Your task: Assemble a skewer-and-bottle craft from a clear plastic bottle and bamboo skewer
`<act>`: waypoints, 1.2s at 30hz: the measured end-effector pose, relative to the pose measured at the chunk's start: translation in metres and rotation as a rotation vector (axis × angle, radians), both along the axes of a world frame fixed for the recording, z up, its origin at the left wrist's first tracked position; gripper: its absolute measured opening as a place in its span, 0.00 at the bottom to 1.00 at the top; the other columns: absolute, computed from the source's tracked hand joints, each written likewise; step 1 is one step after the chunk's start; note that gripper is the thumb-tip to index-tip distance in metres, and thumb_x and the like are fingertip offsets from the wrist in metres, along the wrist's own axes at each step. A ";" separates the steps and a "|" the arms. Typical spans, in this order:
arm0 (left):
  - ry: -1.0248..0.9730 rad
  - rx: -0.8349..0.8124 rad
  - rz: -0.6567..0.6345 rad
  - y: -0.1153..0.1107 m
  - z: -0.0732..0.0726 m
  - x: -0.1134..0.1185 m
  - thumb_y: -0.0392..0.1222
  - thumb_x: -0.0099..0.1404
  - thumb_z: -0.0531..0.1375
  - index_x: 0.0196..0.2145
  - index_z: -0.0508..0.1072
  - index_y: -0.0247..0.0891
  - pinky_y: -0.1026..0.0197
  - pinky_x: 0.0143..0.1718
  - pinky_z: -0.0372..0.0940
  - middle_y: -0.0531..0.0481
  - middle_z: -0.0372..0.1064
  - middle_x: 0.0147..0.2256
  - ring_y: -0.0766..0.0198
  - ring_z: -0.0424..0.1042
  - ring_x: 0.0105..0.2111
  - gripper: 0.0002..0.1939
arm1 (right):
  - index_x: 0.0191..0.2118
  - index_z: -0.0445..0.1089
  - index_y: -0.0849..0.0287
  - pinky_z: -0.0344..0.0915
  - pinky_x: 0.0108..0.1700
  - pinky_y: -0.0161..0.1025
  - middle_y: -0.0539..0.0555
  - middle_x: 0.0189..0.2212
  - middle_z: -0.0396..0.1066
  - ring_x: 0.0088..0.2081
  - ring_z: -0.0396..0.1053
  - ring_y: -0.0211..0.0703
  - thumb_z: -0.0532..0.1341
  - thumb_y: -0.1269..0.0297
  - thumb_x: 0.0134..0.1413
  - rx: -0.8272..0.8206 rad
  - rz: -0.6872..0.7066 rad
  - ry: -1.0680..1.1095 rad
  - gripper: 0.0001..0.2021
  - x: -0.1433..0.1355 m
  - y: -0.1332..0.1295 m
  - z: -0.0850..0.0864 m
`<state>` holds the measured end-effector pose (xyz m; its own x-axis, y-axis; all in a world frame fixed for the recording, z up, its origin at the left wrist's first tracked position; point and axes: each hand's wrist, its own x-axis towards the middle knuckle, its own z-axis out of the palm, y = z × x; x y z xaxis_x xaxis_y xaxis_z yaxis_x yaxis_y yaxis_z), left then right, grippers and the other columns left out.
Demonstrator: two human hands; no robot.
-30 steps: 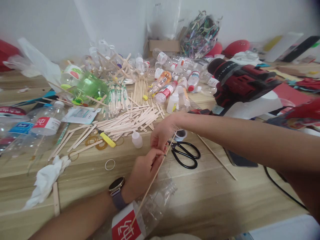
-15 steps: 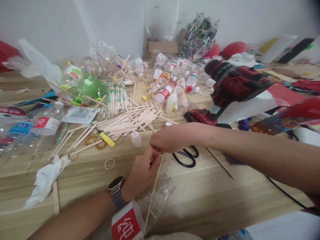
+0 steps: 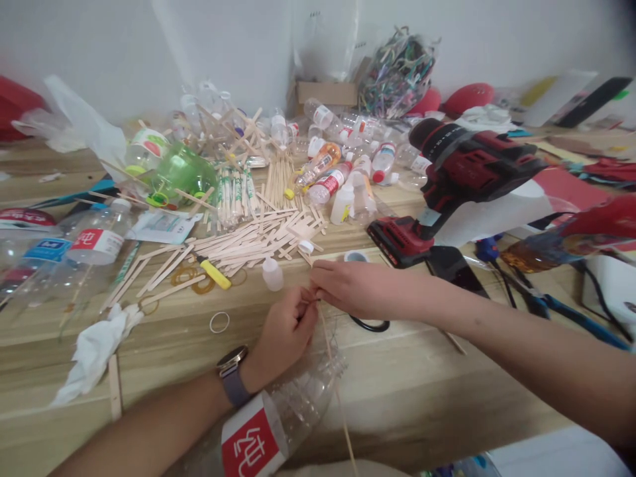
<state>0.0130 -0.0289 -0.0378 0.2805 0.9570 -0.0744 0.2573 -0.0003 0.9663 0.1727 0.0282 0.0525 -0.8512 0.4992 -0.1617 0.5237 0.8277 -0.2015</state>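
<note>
My left hand [image 3: 289, 326], with a watch [image 3: 232, 361] on its wrist, is closed, thumb and fingers pinching the upper end of a thin wooden stick [image 3: 342, 414]. The stick slants down toward my body, in front of a clear plastic bottle [image 3: 303, 404] with a red and white label. My right hand [image 3: 355, 286] meets the left fingertips, its fingers pressed together; what they grip is hidden. A small dark spot shows at the joined fingertips. Scissors with black handles [image 3: 371, 325] lie partly under my right hand.
Craft sticks [image 3: 253, 242], a small white squeeze bottle [image 3: 272, 273] and a yellow-handled tool [image 3: 216, 273] lie ahead. A red and black drill [image 3: 467, 165] stands at right near a phone [image 3: 454, 268]. Plastic bottles [image 3: 330, 182] crowd the back. Crumpled tissue [image 3: 97, 351] lies left.
My right hand and forearm have dropped lower and turned, baring a roll of tape and the phone. The lower end of the stick has swung to the right across the bottle.
</note>
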 end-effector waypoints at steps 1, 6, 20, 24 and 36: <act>-0.027 -0.021 -0.003 0.000 0.000 0.000 0.44 0.67 0.50 0.37 0.63 0.40 0.66 0.17 0.53 0.62 0.57 0.14 0.68 0.58 0.13 0.07 | 0.37 0.66 0.63 0.61 0.33 0.36 0.56 0.35 0.67 0.32 0.66 0.40 0.55 0.75 0.61 -0.031 -0.050 0.070 0.04 0.003 -0.003 -0.003; -0.115 -0.155 0.008 0.004 0.004 0.000 0.47 0.67 0.51 0.39 0.65 0.39 0.69 0.14 0.50 0.63 0.58 0.12 0.71 0.55 0.11 0.10 | 0.34 0.62 0.59 0.60 0.34 0.36 0.52 0.31 0.65 0.32 0.65 0.41 0.51 0.71 0.63 -0.214 -0.258 0.397 0.06 0.014 -0.013 -0.024; -0.158 -0.306 -0.032 0.011 0.014 0.001 0.47 0.65 0.50 0.39 0.64 0.36 0.71 0.13 0.44 0.65 0.54 0.10 0.73 0.49 0.09 0.12 | 0.32 0.61 0.58 0.58 0.30 0.35 0.49 0.27 0.63 0.28 0.62 0.39 0.50 0.71 0.61 -0.208 -0.535 0.656 0.06 0.015 -0.028 -0.070; -0.146 -0.314 -0.025 0.012 0.013 0.001 0.46 0.65 0.50 0.38 0.65 0.37 0.71 0.13 0.45 0.65 0.54 0.10 0.73 0.49 0.09 0.11 | 0.32 0.60 0.57 0.58 0.31 0.36 0.50 0.27 0.63 0.29 0.62 0.40 0.50 0.72 0.61 -0.173 -0.573 0.669 0.06 0.011 -0.030 -0.075; -0.178 -0.387 -0.022 0.016 0.012 0.000 0.42 0.60 0.53 0.31 0.67 0.38 0.69 0.17 0.54 0.60 0.62 0.17 0.72 0.59 0.14 0.07 | 0.32 0.59 0.56 0.63 0.33 0.39 0.53 0.28 0.65 0.31 0.65 0.44 0.49 0.72 0.61 -0.072 -0.541 0.627 0.08 0.011 -0.035 -0.081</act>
